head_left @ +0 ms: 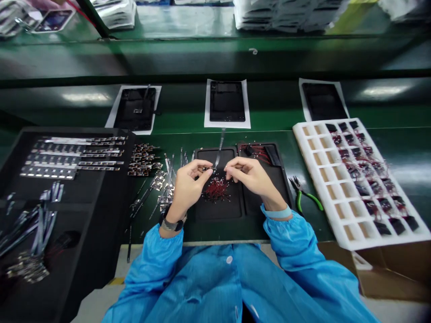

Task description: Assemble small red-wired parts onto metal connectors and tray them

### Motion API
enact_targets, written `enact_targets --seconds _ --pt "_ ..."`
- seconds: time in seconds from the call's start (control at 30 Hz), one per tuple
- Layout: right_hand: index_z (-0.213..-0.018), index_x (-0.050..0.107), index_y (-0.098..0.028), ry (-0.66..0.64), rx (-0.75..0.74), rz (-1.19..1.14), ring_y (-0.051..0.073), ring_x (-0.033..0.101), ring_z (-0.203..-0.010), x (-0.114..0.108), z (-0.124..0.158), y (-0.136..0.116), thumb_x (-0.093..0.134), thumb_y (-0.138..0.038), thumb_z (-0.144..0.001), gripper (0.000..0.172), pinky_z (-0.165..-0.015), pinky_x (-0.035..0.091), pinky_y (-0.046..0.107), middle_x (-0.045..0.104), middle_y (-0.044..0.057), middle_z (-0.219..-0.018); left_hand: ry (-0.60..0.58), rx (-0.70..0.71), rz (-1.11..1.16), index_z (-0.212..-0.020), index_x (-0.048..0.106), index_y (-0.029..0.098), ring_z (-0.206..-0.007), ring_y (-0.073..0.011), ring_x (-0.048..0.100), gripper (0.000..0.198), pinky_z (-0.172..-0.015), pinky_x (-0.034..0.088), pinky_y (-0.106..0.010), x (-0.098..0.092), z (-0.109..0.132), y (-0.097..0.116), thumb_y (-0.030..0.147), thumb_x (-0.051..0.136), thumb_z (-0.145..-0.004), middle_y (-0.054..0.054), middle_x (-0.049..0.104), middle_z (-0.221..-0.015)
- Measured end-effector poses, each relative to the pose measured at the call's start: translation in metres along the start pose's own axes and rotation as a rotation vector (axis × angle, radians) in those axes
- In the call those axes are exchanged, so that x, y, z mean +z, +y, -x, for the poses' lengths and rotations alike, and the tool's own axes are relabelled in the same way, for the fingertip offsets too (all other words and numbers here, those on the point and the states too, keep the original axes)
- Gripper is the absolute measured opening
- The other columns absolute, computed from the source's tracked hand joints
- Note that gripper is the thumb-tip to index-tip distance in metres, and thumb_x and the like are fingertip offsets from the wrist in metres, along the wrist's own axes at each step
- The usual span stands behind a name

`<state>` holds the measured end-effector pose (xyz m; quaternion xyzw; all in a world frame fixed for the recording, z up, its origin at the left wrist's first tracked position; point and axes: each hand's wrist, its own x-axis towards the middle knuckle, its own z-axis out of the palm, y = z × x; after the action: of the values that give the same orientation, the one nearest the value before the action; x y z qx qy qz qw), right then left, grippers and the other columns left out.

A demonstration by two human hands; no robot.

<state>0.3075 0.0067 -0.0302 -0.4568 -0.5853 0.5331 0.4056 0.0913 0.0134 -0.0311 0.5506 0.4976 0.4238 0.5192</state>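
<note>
My left hand pinches a small circuit board between thumb and fingertips. From the board a flat ribbon cable rises away toward the back. Just to its right, my right hand has thumb and fingertips pressed together; whatever lies in them is too small to make out. Both hands hover over a black tray, whose left compartment bears a pile of short red and black wires. In the right compartment are black parts with red leads.
Green-handled pliers lie right of the tray. Farther right, a white foam tray holds black wired parts. Circuit boards with ribbon cables lie left, beside a black bin. Black tablet-like panels line the back.
</note>
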Motion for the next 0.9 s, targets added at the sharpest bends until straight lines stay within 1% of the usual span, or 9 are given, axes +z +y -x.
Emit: enact_targets --seconds 0.1,0.23,0.4,0.57,0.67,0.77,0.9 --pt "-0.089 0.073 -0.016 -0.014 -0.001 0.03 0.012 0.053 -0.06 0.004 0.001 0.003 0.073 -0.041 -0.094 0.025 -0.059 0.041 0.027 0.062 -0.001 -0.066 -0.004 -0.013 0.097 -0.102 0.077 0.017 -0.077 -0.0144 0.068 0.023 -0.072 0.054 -0.026 0.004 -0.002 -0.001 0.027 0.081 -0.082 -0.005 0.076 -0.089" --pt "-0.086 0.074 -0.015 -0.044 0.041 0.056 0.01 0.046 -0.057 0.009 0.002 0.005 0.071 -0.039 -0.093 0.025 -0.056 0.035 0.026 0.058 -0.001 -0.065 -0.041 -0.056 0.161 -0.1 0.077 0.016 -0.069 -0.0126 0.065 0.023 -0.067 0.053 -0.025 0.006 -0.003 -0.001 0.028 0.083 -0.081 -0.003 0.074 -0.082" --pt "-0.085 0.074 -0.014 -0.065 0.089 0.046 0.01 0.046 -0.056 0.011 0.002 0.004 0.07 -0.034 -0.089 0.021 -0.055 0.034 0.025 0.057 -0.001 -0.062 -0.074 -0.079 0.166 -0.097 0.077 0.016 -0.066 -0.0112 0.064 0.02 -0.065 0.052 -0.024 0.005 -0.003 -0.003 0.026 0.083 -0.08 -0.003 0.075 -0.08" --pt "-0.081 0.074 -0.013 -0.063 0.12 0.045 0.009 0.045 -0.055 0.012 0.001 0.001 0.07 -0.032 -0.087 0.02 -0.054 0.034 0.024 0.057 -0.002 -0.059 -0.083 -0.088 0.162 -0.094 0.076 0.016 -0.064 -0.0118 0.065 0.02 -0.065 0.053 -0.024 0.005 -0.003 -0.005 0.026 0.083 -0.079 -0.002 0.075 -0.077" --pt "-0.082 0.075 -0.013 -0.083 0.131 0.047 0.009 0.046 -0.055 0.011 0.001 0.001 0.07 -0.033 -0.087 0.021 -0.054 0.034 0.024 0.058 -0.002 -0.06 -0.089 -0.085 0.144 -0.093 0.077 0.016 -0.063 -0.0124 0.065 0.019 -0.064 0.053 -0.025 0.005 -0.002 -0.005 0.027 0.083 -0.079 -0.002 0.074 -0.074" --pt "-0.084 0.076 -0.013 -0.109 0.136 0.063 0.009 0.047 -0.055 0.01 0.001 0.002 0.071 -0.035 -0.089 0.023 -0.054 0.035 0.024 0.06 -0.001 -0.06 -0.073 -0.09 0.122 -0.093 0.077 0.016 -0.064 -0.0129 0.066 0.019 -0.064 0.054 -0.025 0.006 -0.001 -0.006 0.027 0.082 -0.079 -0.003 0.075 -0.076" --pt "-0.088 0.078 -0.013 -0.129 0.141 0.084 0.011 0.053 -0.057 0.007 0.001 0.004 0.071 -0.038 -0.091 0.026 -0.056 0.04 0.024 0.063 0.0 -0.061 -0.057 -0.106 0.094 -0.092 0.077 0.016 -0.067 -0.0145 0.069 0.017 -0.067 0.056 -0.026 0.006 0.001 -0.008 0.026 0.082 -0.079 -0.004 0.076 -0.077"
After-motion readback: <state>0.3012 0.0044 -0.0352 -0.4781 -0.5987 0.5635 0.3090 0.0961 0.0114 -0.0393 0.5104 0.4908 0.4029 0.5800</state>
